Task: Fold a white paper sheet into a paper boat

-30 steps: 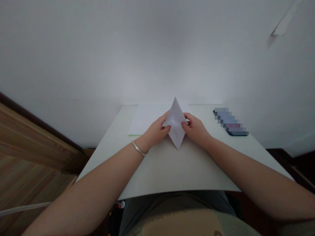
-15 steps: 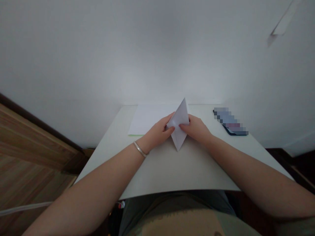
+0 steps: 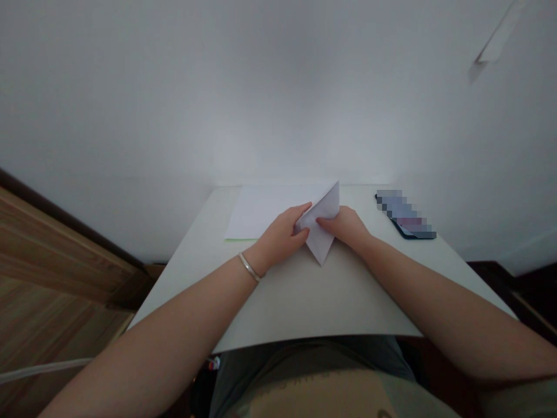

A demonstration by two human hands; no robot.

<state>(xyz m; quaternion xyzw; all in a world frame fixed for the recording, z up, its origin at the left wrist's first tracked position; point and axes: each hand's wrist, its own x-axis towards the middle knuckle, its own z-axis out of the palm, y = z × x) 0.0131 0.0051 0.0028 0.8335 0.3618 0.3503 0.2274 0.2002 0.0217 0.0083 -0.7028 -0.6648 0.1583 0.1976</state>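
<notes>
1. The left hand [image 3: 281, 238] pinches the left side of a folded white paper [image 3: 321, 223], thumb on top and fingers closed against it.
2. The right hand [image 3: 346, 227] grips the right side, fingers closed on the sheet.
3. The paper sits between both hands above the desk [image 3: 304, 296], its lower point down.
4. A flat white sheet [image 3: 256, 212] lies behind the left hand; a phone [image 3: 407, 222] rests far right.

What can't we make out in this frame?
Head view only.
- Phone: pixelated, screen unreadable.
- Folded paper: creases washed out; partly covered by left hand and right hand.
- Flat sheet: near corner hidden behind left hand.
- Wall strip: cut by top edge.
</notes>
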